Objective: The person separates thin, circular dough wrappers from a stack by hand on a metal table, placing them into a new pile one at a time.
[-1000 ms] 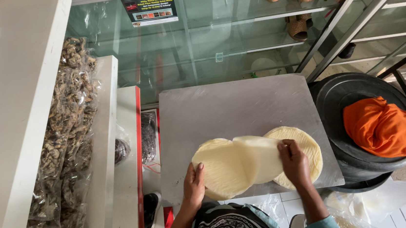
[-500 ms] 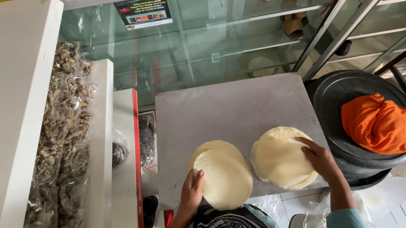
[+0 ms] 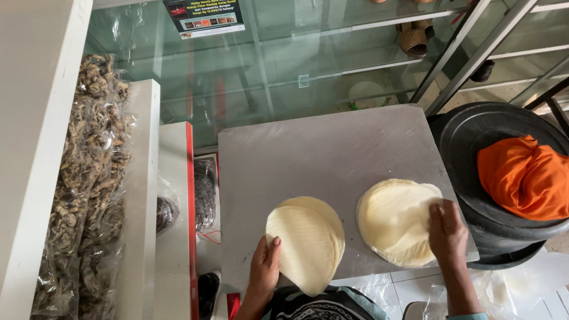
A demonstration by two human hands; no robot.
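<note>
Left hand (image 3: pixel 264 268) flat, fingers spread on edge of left stack of pale round wrappers (image 3: pixel 307 242) | right hand (image 3: pixel 446 225) flat on right stack (image 3: pixel 397 220), holding nothing | stacks lie apart on grey metal tabletop (image 3: pixel 318 150) | judged: separation done, further sorting left.

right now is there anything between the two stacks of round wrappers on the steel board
Nothing visible. The left stack under the left hand and the right stack under the right hand lie apart, with only bare steel board between them.
</note>
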